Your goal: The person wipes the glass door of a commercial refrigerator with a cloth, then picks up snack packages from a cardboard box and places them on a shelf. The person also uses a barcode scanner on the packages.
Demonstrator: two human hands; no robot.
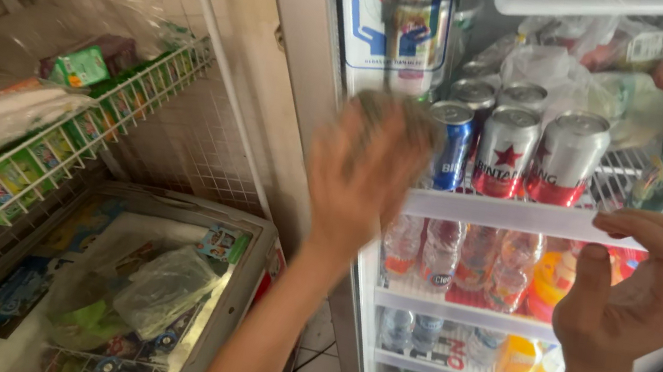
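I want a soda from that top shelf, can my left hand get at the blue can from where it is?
Probably yes. The left hand, blurred, is raised just beside the blue can, which stands at the open shelf's front edge with nothing before it.

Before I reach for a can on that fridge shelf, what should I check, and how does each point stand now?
1. Fridge door open: ok, the cans and the bottles below show with nothing in front.
2. Left hand free: cannot tell, it is blurred in front of the blue can.
3. Right hand free: not ok, its fingers rest on the white shelf edge.
4. Cans upright: ok, the front row stands straight.
5. Room to pull a can out: ok, the front row stands right behind the shelf edge.
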